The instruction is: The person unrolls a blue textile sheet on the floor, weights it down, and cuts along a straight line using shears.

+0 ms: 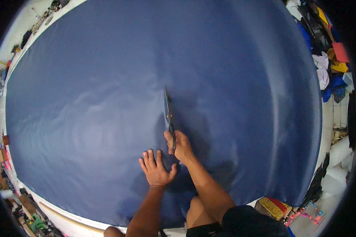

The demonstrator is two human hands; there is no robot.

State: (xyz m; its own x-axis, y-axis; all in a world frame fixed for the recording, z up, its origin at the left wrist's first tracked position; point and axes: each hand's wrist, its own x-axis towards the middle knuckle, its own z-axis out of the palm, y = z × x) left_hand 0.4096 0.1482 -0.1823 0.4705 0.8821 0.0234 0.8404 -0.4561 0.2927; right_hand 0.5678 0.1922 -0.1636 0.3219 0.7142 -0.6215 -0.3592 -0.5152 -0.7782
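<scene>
A broad sheet of dark blue fabric (87,51) covers most of the surface below me, with soft ripples on its left half. My right hand (181,147) grips the handles of a long pair of scissors (168,106), its blades pointing away from me over the middle of the sheet. Just left of it, my left hand (157,170) lies flat on the fabric with its fingers spread, holding nothing. Whether a blade is under the cloth I cannot tell.
Crumpled cloth and bags in several colours (328,67) are heaped along the right edge. White rolls (335,181) stand at the lower right, near a yellow and red package (272,207). Boxes and loose items (29,205) crowd the lower left. My bare knee (197,215) is by the sheet's near edge.
</scene>
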